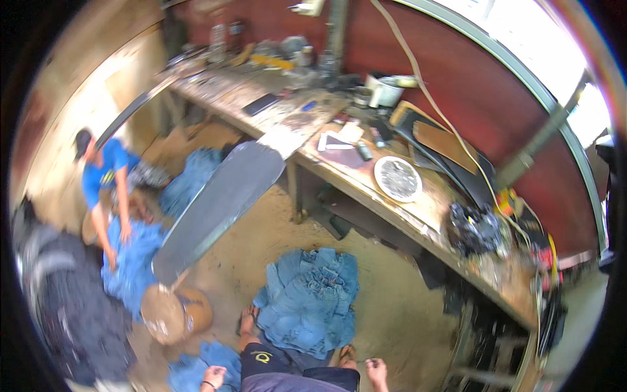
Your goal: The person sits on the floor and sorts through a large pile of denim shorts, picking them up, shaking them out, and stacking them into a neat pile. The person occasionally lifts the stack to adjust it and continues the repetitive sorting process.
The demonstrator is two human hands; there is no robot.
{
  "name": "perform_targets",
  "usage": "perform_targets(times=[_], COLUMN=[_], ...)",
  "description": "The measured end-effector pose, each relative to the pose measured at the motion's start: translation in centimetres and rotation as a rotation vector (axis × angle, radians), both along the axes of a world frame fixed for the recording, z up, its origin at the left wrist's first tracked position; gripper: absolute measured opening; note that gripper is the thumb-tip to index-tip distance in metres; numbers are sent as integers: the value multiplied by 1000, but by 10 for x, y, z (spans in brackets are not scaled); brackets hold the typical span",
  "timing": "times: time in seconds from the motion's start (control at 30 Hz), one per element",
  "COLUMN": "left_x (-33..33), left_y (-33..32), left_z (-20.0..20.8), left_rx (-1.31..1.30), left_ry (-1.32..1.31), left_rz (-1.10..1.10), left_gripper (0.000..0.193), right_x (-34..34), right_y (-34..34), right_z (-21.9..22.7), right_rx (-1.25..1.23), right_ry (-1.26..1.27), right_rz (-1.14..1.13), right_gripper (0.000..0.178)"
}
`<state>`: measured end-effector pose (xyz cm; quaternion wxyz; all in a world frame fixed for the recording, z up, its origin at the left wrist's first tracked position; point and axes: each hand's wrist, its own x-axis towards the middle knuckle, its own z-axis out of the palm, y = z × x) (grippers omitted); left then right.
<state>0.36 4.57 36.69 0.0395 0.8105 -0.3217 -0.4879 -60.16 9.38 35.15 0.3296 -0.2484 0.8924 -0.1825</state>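
Observation:
My left hand sits at the bottom edge beside my dark shorts, right next to a crumpled blue denim piece. Blur hides whether its fingers grip anything. My right hand hangs by my right knee over the sandy floor with its fingers loosely curled, and its grip is unclear. My sandalled feet stand at the near edge of a heap of blue jeans on the floor in front of me.
A person in a blue shirt bends over another denim pile at the left. A long grey board slants from the cluttered workbench down to a round wooden stool. Dark cloth lies at far left.

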Motion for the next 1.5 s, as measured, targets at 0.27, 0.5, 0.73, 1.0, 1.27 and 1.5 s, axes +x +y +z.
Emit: perform_targets(times=[0.27, 0.5, 0.73, 1.0, 1.27, 1.5], left_x=[-180, -271, -362, -383, -350, -307], left_y=[176, 137, 112, 41, -30, -8], left_z=[56, 52, -110, -339, -451, -447], left_rx=[-275, -460, -442, -406, -569, -442], left_ry=[-21, -320, 366, 87, -452, -112], left_rz=[427, -39, 254, -95, -127, -19], left_gripper=[30, 39, 43, 60, 46, 30], right_x=[-125, -186, -152, -56, -40, -43], right_y=[34, 41, -36, -231, -314, -331], right_z=[-18, -54, -157, -366, -454, -462], right_rx=[331, 471, 254, -278, -327, -207], right_ry=[-226, -36, -37, 28, 328, 339], right_rz=[458, 773, 883, 928, 875, 850], right_gripper=[49, 41, 46, 52, 86, 90])
